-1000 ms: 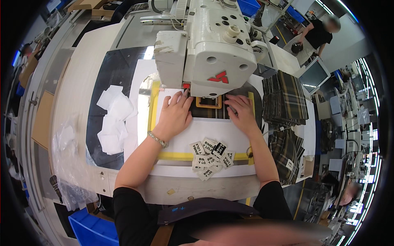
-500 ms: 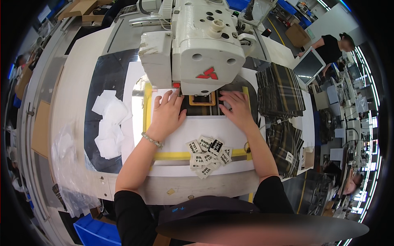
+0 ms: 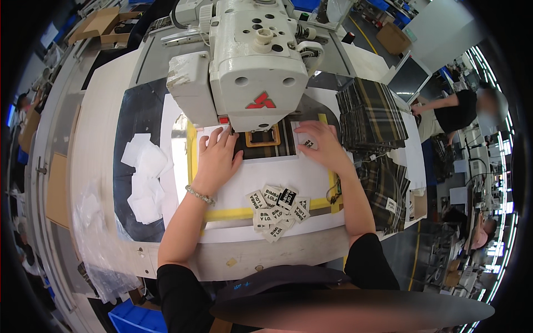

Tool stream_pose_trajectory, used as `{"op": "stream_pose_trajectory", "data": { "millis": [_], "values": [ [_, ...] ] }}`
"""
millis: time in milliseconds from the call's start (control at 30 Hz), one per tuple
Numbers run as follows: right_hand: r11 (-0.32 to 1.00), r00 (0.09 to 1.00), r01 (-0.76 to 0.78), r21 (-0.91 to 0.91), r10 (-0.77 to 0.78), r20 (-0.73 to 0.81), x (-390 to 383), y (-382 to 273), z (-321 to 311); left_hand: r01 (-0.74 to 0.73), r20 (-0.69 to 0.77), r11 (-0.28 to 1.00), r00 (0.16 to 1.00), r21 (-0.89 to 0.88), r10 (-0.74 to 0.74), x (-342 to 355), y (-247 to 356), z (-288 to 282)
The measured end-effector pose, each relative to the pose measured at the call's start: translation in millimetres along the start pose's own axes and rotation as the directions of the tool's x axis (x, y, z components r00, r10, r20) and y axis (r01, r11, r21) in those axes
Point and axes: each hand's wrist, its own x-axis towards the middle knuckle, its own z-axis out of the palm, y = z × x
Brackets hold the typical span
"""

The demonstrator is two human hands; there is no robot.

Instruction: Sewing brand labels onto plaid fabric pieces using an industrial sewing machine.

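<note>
Under the white sewing machine head [image 3: 252, 83], a yellow-orange rectangular frame [image 3: 278, 140] lies on a dark plaid fabric [image 3: 286, 150]. My left hand [image 3: 216, 158] rests at the fabric's left side, fingers spread, near a small red block [image 3: 224, 120]. On the right, my right hand [image 3: 325, 147] is open, fingers slightly curved over a small printed label [image 3: 308, 144] beside the fabric; whether it touches the label I cannot tell. More pale labels and a black one [image 3: 271, 208] form a loose pile on the white sheet [image 3: 233, 222] below my hands.
Stacked plaid pieces [image 3: 372, 114] and looser ones [image 3: 383, 194] sit right of my hands. White squares [image 3: 145, 177] lie on a dark board at left, beside clear plastic [image 3: 94, 244]. A blue bin [image 3: 139, 319] is below. A co-worker [image 3: 455, 111] stands at upper right.
My right hand has shifted slightly right from the frame, and a small label now shows beneath it. My left hand stays beside the fabric. The co-worker has moved as the view shifted.
</note>
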Motion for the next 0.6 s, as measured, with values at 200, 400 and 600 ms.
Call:
{"op": "stream_pose_trajectory", "data": {
  "millis": [200, 400, 600],
  "values": [
    [0.995, 0.989, -0.096, -0.033, 0.099, 0.107, -9, 12, -19, -0.004, -0.008, 0.999, 1.0, -0.032, 0.004, 0, 0, -1],
    [0.989, 0.961, -0.145, -0.028, 0.148, 0.232, -4, 18, -20, -0.022, -0.014, 0.998, 1.0, -0.054, 0.022, 1, 2, -3],
    [0.99, 0.988, -0.099, 0.099, 0.085, 0.132, -6, 30, -11, -0.022, 0.002, 1.0, 1.0, -0.014, 0.022, 2, 5, -5]
  ]
}}
